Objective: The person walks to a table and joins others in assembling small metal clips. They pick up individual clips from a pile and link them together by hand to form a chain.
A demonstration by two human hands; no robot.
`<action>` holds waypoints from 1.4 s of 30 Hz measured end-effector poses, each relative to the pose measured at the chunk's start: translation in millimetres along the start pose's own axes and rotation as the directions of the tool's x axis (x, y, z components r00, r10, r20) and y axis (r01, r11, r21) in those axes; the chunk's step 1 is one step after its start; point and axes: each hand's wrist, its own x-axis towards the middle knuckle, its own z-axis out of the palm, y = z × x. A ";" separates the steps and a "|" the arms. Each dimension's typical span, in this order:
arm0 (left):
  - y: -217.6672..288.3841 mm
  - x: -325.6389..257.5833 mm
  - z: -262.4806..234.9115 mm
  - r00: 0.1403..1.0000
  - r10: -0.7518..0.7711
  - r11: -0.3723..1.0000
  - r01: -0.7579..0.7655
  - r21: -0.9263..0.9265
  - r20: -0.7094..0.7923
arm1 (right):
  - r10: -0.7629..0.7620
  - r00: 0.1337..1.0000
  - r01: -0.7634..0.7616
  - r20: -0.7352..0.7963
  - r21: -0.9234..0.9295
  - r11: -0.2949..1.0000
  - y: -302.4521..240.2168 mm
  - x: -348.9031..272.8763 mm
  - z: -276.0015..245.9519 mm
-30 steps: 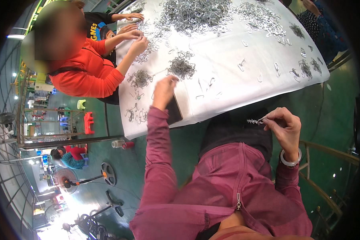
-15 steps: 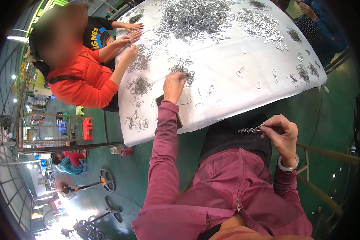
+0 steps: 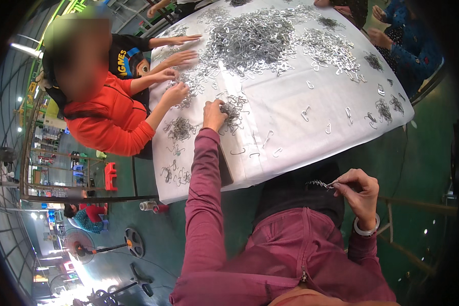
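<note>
My left hand [image 3: 215,115] reaches over the white-covered table, fingers curled in at the edge of a small pile of metal hooks [image 3: 233,115]. Its fingertips are partly hidden, so what they pinch cannot be made out. Low over my lap, off the table's near edge, my right hand [image 3: 361,194] is closed in a pinch. From its thumb and fingers a short strand of shiny metal hooks [image 3: 317,183], nested or linked together, sticks out to the left. Several single hooks [image 3: 269,136] lie loose on the cloth to the right of my left hand.
A big heap of metal hooks [image 3: 252,41] covers the table's far middle. Smaller piles [image 3: 180,128] lie around it. A dark flat object [image 3: 224,168] lies beside my left forearm. A co-worker in a red top [image 3: 107,112] handles hooks at the left; others stand at the far side.
My left hand has shifted slightly left and nearer, still at the small pile. My right hand has dropped a little with its strand of hooks. Co-workers' hands have moved over the left piles.
</note>
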 end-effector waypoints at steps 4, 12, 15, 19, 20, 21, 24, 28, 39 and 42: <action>19.3 -4.0 12.4 0.980 0.189 0.982 -0.189 0.000 -0.058 | 0.006 1.000 -0.006 -0.013 -0.003 1.000 1.0 0.3 0.5; 33.3 -2.9 51.3 0.926 0.374 0.871 -0.370 0.322 0.053 | 0.012 1.000 -0.013 -0.004 -0.076 0.997 -1.3 2.5 -1.9; 40.8 -15.2 49.0 0.944 0.323 0.924 -0.299 0.239 -0.067 | 0.031 0.999 -0.030 0.011 -0.107 0.994 1.4 1.6 -1.0; 72.8 -43.0 35.2 0.975 0.184 0.940 -0.212 -0.268 -0.128 | 0.029 0.999 -0.026 0.025 -0.104 0.994 5.5 2.0 3.0; 83.8 -52.3 32.4 0.939 0.284 0.885 -0.335 -0.323 -0.194 | 0.009 1.000 -0.005 0.027 -0.132 0.991 6.1 2.5 3.9; 96.9 -59.1 31.1 0.939 0.300 0.883 -0.340 -0.323 -0.170 | 0.003 0.999 0.001 0.032 -0.144 0.990 6.4 3.0 4.5; 133.4 -76.7 23.4 0.919 0.350 0.838 -0.394 -0.377 -0.181 | -0.019 0.999 0.029 0.047 -0.222 0.975 7.3 3.8 6.5; 183.2 -106.2 1.6 0.954 0.283 0.674 -0.271 -0.688 -0.098 | -0.046 0.999 0.049 0.020 -0.173 0.984 10.6 5.7 8.8; 231.8 -180.2 -64.1 0.870 0.483 0.295 -0.267 -0.917 -0.099 | 0.136 0.980 -0.128 -0.145 0.058 0.990 17.6 8.6 20.0; 230.9 -184.0 -56.2 0.882 0.469 0.397 -0.260 -0.880 -0.049 | -0.024 0.979 -0.005 -0.200 -0.144 0.990 20.9 9.5 19.0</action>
